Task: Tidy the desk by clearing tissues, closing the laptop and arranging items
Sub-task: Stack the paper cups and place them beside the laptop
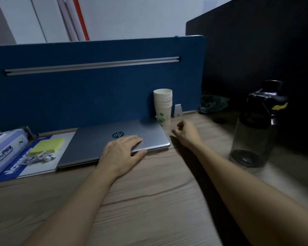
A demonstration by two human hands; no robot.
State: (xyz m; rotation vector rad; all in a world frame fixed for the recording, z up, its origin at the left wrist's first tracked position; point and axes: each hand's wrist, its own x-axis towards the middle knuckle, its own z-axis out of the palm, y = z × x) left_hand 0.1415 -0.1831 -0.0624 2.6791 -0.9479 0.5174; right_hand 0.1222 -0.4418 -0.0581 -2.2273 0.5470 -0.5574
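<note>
A silver laptop [96, 142] lies closed on the wooden desk [149, 192] against the blue partition. My left hand [122, 153] rests flat on the lid near its front edge, thumb at the edge. My right hand [186, 134] hovers just right of the laptop's right corner, fingers loosely curled and holding nothing. A stack of paper cups [163, 106] stands behind the laptop's right rear corner. At the left lie a purple tissue pack [4, 153], a yellow sticky-note pad [46, 145] and white earphones [41, 158] on a notebook [37, 167].
A dark transparent water bottle [258, 126] stands at the right. The blue partition [96, 86] closes the back and a black panel [256, 59] the right side. A dark green cloth [213, 103] lies in the back right corner.
</note>
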